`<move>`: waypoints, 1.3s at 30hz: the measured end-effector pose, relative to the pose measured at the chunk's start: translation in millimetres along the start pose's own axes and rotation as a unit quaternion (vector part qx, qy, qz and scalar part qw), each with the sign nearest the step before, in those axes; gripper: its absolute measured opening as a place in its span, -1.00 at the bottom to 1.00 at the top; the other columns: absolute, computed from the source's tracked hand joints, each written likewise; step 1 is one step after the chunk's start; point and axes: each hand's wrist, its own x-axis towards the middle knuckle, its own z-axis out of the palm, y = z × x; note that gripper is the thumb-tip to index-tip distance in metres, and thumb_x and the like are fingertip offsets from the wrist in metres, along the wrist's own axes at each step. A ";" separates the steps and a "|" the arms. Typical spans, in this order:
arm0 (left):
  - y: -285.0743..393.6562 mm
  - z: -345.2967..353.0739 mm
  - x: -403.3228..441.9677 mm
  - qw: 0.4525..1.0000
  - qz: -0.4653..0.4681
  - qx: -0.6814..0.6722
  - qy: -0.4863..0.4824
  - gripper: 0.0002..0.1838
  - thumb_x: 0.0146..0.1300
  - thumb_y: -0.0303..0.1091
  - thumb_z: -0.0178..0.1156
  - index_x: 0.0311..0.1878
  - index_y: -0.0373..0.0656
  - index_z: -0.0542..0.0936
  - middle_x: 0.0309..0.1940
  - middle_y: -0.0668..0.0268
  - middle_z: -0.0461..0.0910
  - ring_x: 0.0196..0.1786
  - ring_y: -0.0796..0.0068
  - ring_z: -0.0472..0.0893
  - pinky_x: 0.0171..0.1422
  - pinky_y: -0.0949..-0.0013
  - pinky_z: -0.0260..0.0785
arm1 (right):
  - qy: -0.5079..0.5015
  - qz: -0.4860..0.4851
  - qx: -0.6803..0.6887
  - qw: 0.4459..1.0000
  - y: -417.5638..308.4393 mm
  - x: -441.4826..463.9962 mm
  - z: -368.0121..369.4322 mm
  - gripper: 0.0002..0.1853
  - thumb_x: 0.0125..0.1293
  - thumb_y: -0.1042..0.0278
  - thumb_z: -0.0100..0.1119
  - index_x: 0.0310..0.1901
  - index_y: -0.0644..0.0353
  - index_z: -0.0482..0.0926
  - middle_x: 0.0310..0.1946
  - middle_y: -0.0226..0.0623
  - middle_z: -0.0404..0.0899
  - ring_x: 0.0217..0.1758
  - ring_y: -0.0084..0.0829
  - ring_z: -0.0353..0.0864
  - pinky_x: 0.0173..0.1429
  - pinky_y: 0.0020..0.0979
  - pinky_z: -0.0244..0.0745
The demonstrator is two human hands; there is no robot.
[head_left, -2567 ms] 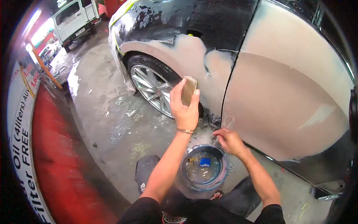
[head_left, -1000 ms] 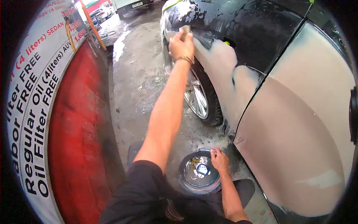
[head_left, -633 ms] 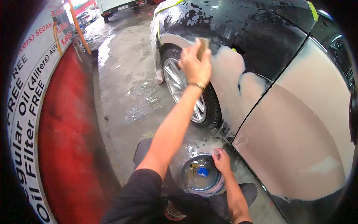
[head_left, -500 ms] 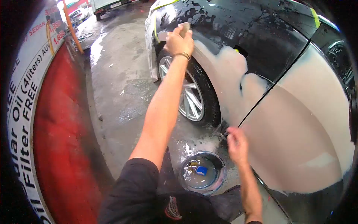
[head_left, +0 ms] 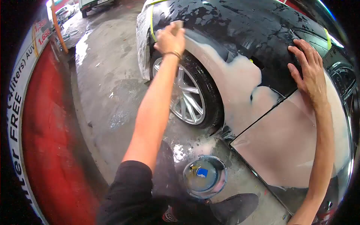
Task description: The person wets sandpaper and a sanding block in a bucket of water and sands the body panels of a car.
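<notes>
The bucket (head_left: 224,177) stood on the wet floor (head_left: 112,80) between the person's legs, with cloudy water (head_left: 198,183) in it; a blue piece (head_left: 202,173) sat there near the middle, and just beside it, toward the far rim, a smaller yellowish one (head_left: 193,168). The left hand (head_left: 170,39) was stretched far forward, its thumb and fingers pinching a small block (head_left: 177,24) over the fender (head_left: 213,62), above the front of the wheel (head_left: 191,101); whether the block touched the panel I couldn't tell, since the hand hid its underside. The right hand (head_left: 309,65) held nothing I could see, its fingers spread at the black paint above the door (head_left: 277,142). The left forearm cut across the wheel and hid part of it, while the right one crossed in front of the door. Pale patches covered much of the fender and door, and yellow tape (head_left: 152,24) edged the car's front next to a whitish sheet (head_left: 143,45). Off to the left rose a red wall (head_left: 52,131) under a lettered sign (head_left: 17,99).
</notes>
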 end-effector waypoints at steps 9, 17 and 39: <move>58.5 -31.0 -134.0 0.961 0.264 -0.075 0.011 -0.45 0.32 -0.12 0.53 0.38 0.04 0.76 0.03 0.18 0.72 0.18 0.05 0.66 0.38 -0.12 0.36 | -0.017 0.003 -0.019 1.000 -5.7 3.3 -1.4 -0.50 0.56 0.20 0.29 0.48 -0.03 0.57 0.64 -0.28 0.44 0.75 -0.06 0.34 0.79 0.00 0.20; -20.4 1.6 17.5 1.000 -0.004 -0.005 0.015 -0.53 0.37 -0.02 0.49 0.28 0.07 0.81 0.12 0.11 0.73 0.27 0.05 0.72 0.36 -0.23 0.40 | -0.035 0.007 -0.041 0.999 -7.5 2.9 -3.5 -0.50 0.55 0.25 0.28 0.48 -0.04 0.56 0.64 -0.26 0.45 0.74 -0.07 0.35 0.80 -0.03 0.19; 55.8 -35.5 -129.2 0.954 0.288 -0.083 -0.024 -0.37 0.26 -0.21 0.55 0.43 0.01 0.71 0.09 0.22 0.73 0.23 0.17 0.64 0.46 -0.11 0.24 | -0.042 -0.008 -0.041 0.998 0.2 5.0 0.7 -0.47 0.53 0.27 0.29 0.50 -0.01 0.55 0.64 -0.24 0.45 0.74 -0.07 0.36 0.77 -0.02 0.21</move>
